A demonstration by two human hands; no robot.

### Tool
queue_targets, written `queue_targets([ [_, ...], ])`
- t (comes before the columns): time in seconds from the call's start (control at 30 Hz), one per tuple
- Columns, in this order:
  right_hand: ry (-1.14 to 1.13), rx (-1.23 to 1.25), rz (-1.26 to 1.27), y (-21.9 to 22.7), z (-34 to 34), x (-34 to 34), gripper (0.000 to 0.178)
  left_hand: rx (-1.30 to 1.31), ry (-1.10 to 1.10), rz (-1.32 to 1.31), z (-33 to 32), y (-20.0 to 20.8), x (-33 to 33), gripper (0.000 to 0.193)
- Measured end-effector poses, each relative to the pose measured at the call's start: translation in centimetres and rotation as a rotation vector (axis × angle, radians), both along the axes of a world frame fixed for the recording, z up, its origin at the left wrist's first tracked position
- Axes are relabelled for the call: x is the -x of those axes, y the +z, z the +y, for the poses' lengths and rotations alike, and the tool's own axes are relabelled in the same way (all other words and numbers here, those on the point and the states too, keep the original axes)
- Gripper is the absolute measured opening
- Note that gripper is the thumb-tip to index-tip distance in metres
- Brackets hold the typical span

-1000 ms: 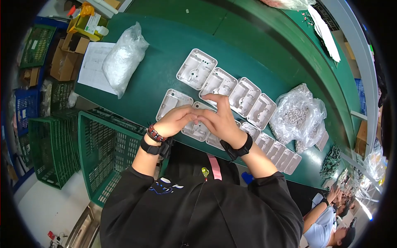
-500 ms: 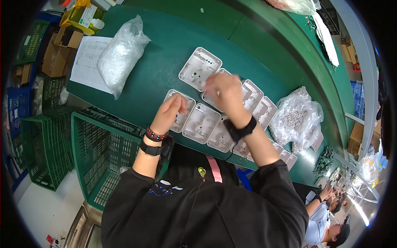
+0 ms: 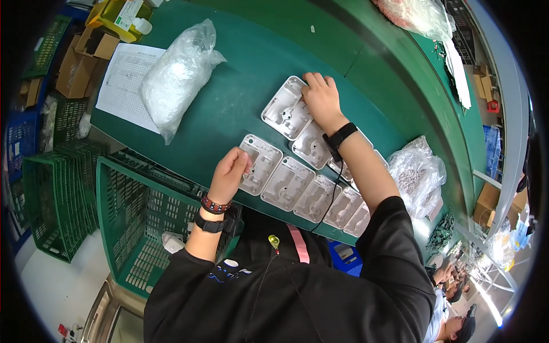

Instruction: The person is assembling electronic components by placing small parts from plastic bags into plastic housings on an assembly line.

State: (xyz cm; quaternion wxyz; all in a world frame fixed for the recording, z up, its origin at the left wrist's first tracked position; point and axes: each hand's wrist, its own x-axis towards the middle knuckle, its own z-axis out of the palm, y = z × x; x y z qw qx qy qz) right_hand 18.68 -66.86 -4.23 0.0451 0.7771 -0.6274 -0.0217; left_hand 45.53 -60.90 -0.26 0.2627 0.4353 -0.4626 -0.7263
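Two rows of white plastic housings, open side up, stand on the green table. My right hand (image 3: 322, 102) is over the right wall of the leftmost housing in the far row (image 3: 279, 110), its fingers bent; what they pinch, if anything, is hidden. By the left edge of the leftmost near-row housing (image 3: 264, 166) is my left hand (image 3: 227, 176), its fingers curled in and whatever lies within them out of sight. Another far-row housing (image 3: 311, 147) sits partly under my right wrist. Beside the left one in the near row lies a similar housing (image 3: 284, 186).
A stuffed clear plastic bag (image 3: 180, 74) rests partly on a printed sheet (image 3: 123, 86) at the left. On the right is an open bag of small parts (image 3: 416, 174). A green crate (image 3: 148, 211) stands below the table's left edge. Other people sit at far lower right.
My right hand has moved away from me, from the second far-row housing to the leftmost one's right wall. My left hand stays curled by the near row. The whole view has shifted slightly.
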Motion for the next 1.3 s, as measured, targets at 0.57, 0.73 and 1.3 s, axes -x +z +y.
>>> queue_targets([
  [0.57, -0.638, 0.276, -0.423, 6.9, 21.1, 10.0, 0.02, -0.006, -0.177, -0.065, 0.9, -0.2, 3.4, 0.017],
  [0.73, -0.968, 0.377, -0.438, 8.5, 35.7, 15.2, 0.01, 1.222, -0.247, -0.841, -3.2, -1.3, 10.8, 0.029],
  [1.3, -1.036, 0.413, -0.465, 7.1, 46.7, 20.5, 0.01, 1.285, -0.766, -1.71, -7.2, -5.3, 17.3, 0.032],
])
